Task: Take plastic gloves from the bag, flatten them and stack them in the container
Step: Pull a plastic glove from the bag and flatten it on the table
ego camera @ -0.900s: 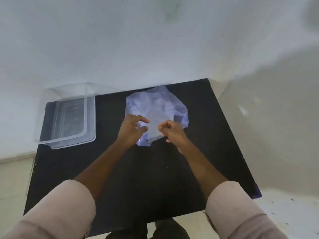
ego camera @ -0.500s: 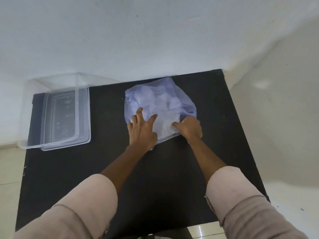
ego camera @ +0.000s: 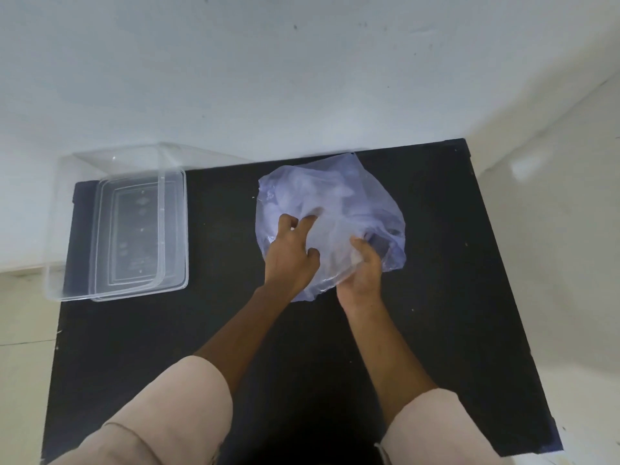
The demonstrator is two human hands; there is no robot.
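A translucent bluish plastic bag lies at the back middle of the black table, bulging with crumpled clear gloves that show only faintly through it. My left hand rests on the bag's near left part, fingers curled into the film. My right hand grips the bag's near edge from below, palm up. A clear rectangular plastic container stands at the table's back left corner, and I cannot make out any gloves in it.
A white wall runs right behind the table. The container overhangs the table's left and back edges. Pale floor tiles show to the left and right of the table. My light sleeves fill the bottom of the view.
My left hand went from lying flat on the bag to curling its fingers into the film. My right hand turned palm up under the bag's near edge and lifted it slightly.
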